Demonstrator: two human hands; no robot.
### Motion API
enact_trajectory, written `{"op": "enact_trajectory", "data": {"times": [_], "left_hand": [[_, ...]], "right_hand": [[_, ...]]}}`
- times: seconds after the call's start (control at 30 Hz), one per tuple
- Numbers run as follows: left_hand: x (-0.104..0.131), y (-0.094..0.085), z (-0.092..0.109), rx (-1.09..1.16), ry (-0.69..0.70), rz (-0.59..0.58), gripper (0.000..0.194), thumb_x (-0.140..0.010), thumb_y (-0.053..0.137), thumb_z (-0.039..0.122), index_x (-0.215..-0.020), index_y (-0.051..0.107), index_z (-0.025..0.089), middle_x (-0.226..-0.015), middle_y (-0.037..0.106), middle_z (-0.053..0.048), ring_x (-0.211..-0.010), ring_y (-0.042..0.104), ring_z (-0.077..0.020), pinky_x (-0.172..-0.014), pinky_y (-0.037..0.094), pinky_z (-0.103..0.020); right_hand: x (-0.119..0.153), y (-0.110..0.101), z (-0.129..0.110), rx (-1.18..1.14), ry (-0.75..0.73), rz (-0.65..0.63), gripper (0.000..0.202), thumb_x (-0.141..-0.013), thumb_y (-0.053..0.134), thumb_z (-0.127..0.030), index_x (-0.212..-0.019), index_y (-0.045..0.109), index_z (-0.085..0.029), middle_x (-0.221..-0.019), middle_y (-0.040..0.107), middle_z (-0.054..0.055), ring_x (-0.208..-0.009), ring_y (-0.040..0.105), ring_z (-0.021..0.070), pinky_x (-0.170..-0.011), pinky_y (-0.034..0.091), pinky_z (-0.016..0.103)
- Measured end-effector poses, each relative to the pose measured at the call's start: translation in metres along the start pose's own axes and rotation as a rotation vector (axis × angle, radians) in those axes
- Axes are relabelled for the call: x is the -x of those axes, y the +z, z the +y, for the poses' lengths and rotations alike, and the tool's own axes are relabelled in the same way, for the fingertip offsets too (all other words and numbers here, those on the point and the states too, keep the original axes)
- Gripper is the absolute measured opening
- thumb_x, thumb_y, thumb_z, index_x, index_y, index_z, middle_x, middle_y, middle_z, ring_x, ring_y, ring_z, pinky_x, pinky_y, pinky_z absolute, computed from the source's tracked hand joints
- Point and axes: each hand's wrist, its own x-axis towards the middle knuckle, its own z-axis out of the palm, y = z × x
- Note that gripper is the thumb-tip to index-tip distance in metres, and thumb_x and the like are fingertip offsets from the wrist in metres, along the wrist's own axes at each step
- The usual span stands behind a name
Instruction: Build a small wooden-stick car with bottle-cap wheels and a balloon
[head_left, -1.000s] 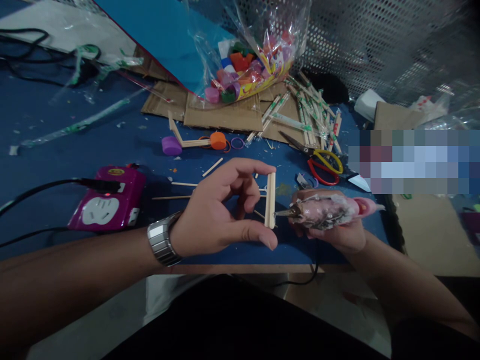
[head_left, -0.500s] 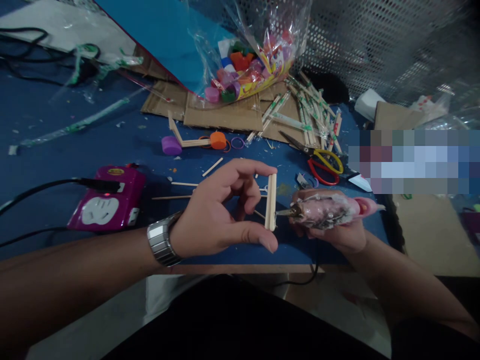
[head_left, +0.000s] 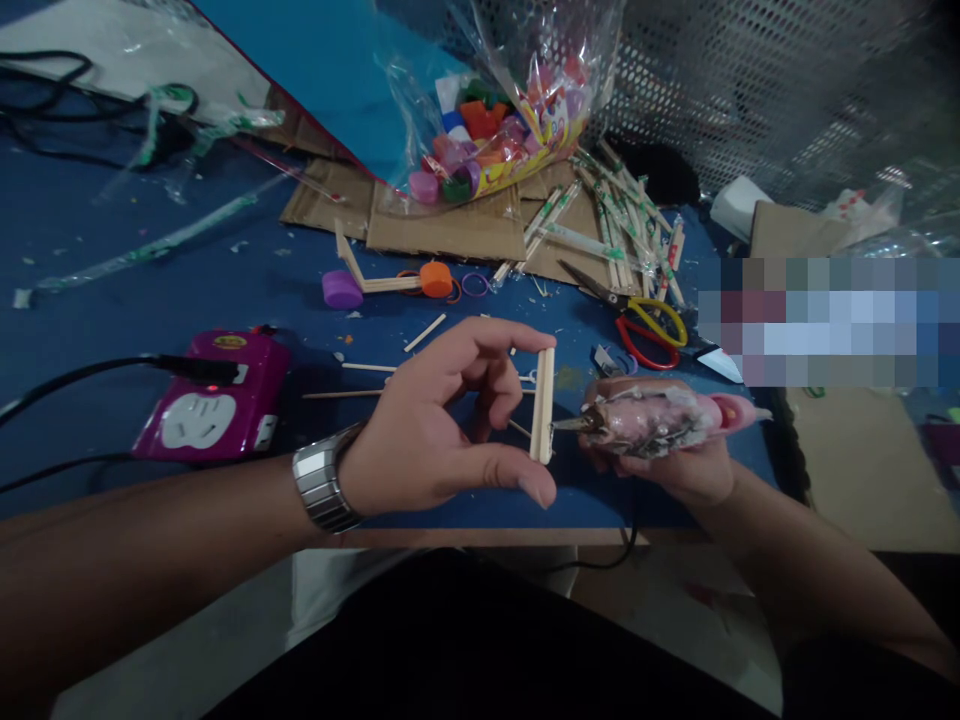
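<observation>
Between the thumb and index finger of my left hand (head_left: pixel 442 430) stands a short bundle of wooden sticks (head_left: pixel 543 405), gripped at its two ends. My right hand (head_left: pixel 675 470) is wrapped round a pink hot glue gun (head_left: pixel 652 420), its body smeared with whitish and dark residue. The gun's metal nozzle points left and is at or very near the lower part of the sticks; I cannot tell whether it touches. A pink glue stick end shows at the gun's rear. Loose wooden sticks (head_left: pixel 360 367) lie behind my left hand.
A purple power socket box (head_left: pixel 214 395) with plugged cables sits left. Behind are a stick piece with purple and orange caps (head_left: pixel 436 280), scissors (head_left: pixel 651 330), wrapped chopsticks (head_left: pixel 619 230), cardboard (head_left: pixel 446 225) and a plastic bag of colourful caps (head_left: pixel 502 140). A blurred patch covers the right.
Almost nothing differs. Both hands, the sticks and the glue gun hold nearly the same positions.
</observation>
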Motion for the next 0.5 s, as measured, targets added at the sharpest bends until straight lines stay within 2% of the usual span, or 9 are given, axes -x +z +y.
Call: {"op": "enact_trajectory", "data": {"times": [0.17, 0.5], "left_hand": [[0.0001, -0.0003, -0.0004, -0.006, -0.002, 0.003, 0.084, -0.062, 0.111, 0.037, -0.135, 0.071, 0.025, -0.079, 0.061, 0.005, -0.065, 0.056, -0.009, -0.055, 0.045, -0.02], [-0.0001, -0.0002, 0.0, -0.014, 0.004, -0.005, 0.084, -0.063, 0.111, 0.036, -0.135, 0.071, 0.024, -0.079, 0.061, 0.005, -0.066, 0.056, -0.0089, -0.055, 0.045, -0.019]], "right_hand": [[0.0011, 0.0024, -0.0013, -0.022, 0.038, 0.062, 0.029, -0.091, 0.087, -0.037, -0.117, 0.084, -0.025, -0.102, 0.08, 0.011, -0.101, 0.079, 0.03, -0.078, 0.068, 0.037], [0.0065, 0.0039, 0.0005, -0.031, 0.085, 0.093, 0.031, -0.09, 0.088, -0.041, -0.117, 0.083, -0.027, -0.102, 0.081, 0.009, -0.084, 0.077, 0.023, -0.074, 0.065, 0.033]]}}
